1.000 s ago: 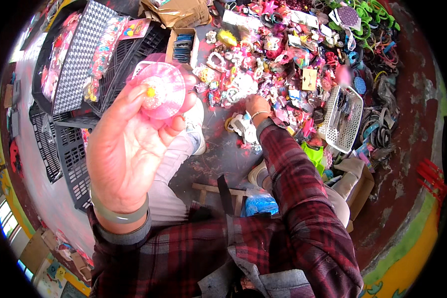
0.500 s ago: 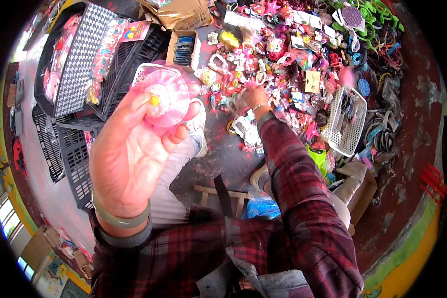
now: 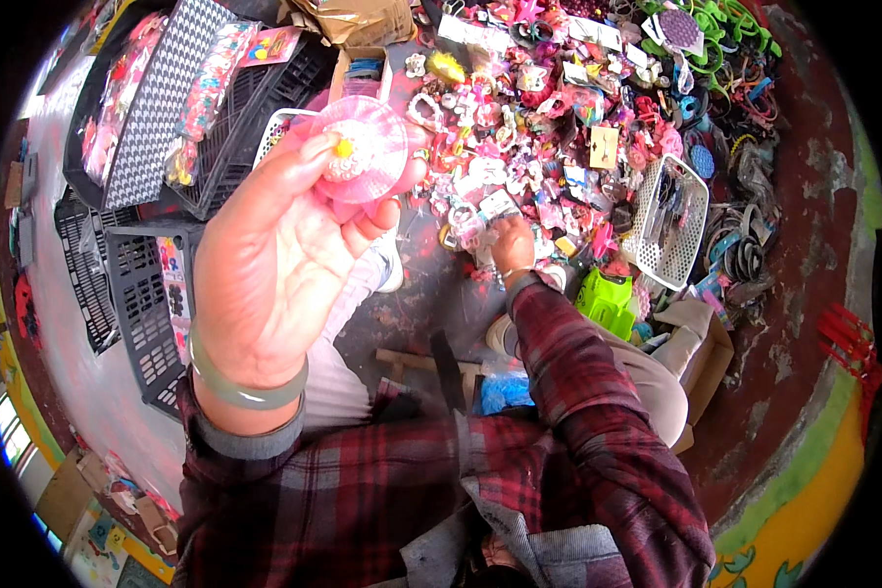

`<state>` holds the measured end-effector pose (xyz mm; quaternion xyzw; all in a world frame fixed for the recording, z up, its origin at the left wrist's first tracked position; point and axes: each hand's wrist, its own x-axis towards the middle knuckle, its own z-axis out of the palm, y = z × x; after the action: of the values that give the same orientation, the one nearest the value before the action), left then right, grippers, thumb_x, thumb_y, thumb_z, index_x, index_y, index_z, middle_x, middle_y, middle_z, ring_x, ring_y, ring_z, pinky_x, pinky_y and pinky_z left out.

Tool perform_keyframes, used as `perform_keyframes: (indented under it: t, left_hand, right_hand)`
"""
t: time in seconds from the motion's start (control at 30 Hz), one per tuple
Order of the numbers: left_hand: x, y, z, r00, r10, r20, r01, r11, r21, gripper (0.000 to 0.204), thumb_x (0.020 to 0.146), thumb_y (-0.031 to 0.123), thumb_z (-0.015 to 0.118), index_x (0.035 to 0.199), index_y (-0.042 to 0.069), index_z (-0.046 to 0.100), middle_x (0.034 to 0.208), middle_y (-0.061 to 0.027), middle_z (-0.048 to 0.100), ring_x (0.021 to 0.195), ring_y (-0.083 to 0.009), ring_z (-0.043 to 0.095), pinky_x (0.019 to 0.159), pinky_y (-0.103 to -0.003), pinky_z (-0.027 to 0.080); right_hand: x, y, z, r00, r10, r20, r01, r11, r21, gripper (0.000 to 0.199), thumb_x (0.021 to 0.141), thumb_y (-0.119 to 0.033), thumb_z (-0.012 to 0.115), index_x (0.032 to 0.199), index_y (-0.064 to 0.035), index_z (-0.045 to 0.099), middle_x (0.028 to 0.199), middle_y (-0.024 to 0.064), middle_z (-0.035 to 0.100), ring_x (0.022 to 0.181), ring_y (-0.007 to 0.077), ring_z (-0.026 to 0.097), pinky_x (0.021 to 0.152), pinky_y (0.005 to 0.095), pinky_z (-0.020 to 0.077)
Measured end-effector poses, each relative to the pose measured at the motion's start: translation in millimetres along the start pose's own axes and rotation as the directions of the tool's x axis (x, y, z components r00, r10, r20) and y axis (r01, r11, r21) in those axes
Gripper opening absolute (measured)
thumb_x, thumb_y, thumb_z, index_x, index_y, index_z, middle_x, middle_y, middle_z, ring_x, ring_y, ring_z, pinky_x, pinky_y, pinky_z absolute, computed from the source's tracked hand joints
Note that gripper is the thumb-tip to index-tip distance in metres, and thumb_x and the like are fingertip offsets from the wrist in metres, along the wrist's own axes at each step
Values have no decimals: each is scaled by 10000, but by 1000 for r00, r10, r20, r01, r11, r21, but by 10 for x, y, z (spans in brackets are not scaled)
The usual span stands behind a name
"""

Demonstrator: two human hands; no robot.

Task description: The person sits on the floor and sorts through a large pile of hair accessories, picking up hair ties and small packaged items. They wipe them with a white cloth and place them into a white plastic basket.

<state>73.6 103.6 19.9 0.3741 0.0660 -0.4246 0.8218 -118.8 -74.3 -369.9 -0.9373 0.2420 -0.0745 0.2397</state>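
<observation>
My left hand (image 3: 274,245) is raised close up, thumb and fingers closed round a pink, see-through round hair ornament (image 3: 387,147). It is shaped like a small frilly hat, with a white beaded middle and a yellow bead under my thumb. Lower and to the right, my right hand (image 3: 513,245) reaches down at the near edge of a wide heap of hair accessories (image 3: 559,98). A white piece (image 3: 498,204) lies just beyond it. The fingertips of this hand are lost among the small things, so I cannot make out whether they grip anything.
At the left stand black slotted crates (image 3: 152,304) and a patterned box (image 3: 152,108) with packets. A white perforated basket (image 3: 671,225) holds small items at the right. Beyond it lie green bands (image 3: 720,39). A small carton (image 3: 363,64) and brown paper (image 3: 358,20) are at the back.
My left hand, still holding the pink ornament, has shifted right and slightly up in the picture. My right hand has drawn back toward me, from the middle of the heap to its near edge.
</observation>
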Motion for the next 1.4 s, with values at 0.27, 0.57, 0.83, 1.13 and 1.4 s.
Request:
perform_keyframes:
  t: [0.27,0.57,0.83,1.13,1.4]
  left_hand:
    - [9,24,-46,1000,9,25,-8,1000,-29,414,886,121,447,1236,-75,345,1224,-285,422,1035,-321,534,822,-358,470]
    - [9,-19,-41,998,-12,69,13,1000,-9,417,891,106,440,1248,-76,328,1251,-273,399,1083,-322,502,844,-361,468]
    - [87,-108,59,997,-56,61,55,998,7,435,890,110,445,1257,-80,308,1257,-285,383,1075,-333,507,842,-365,472]
    - [98,-191,109,999,-31,14,30,999,36,424,887,108,449,1246,-83,328,1249,-293,388,1050,-331,525,830,-355,478]
    - [103,-201,157,997,-61,52,58,997,43,430,886,118,452,1249,-78,330,1235,-284,411,1042,-322,534,826,-350,482]
  right_hand:
    - [263,848,-258,425,855,-298,-707,519,481,154,657,-65,576,778,-55,672,732,188,624,691,334,607,640,399,470]
    - [-170,908,-207,451,879,-155,-787,474,395,376,660,-190,663,982,-7,595,892,163,638,795,257,609,752,329,451]
    - [238,929,-89,668,724,172,-731,682,-29,655,598,-340,703,1186,-121,514,1011,168,611,934,295,589,807,354,459]
    - [372,720,12,812,552,188,-582,746,323,251,694,-89,596,930,-109,678,763,51,659,684,122,606,633,243,469]
    - [98,307,343,792,335,510,-601,280,749,208,754,20,517,890,-33,665,861,57,636,738,179,608,592,316,522]
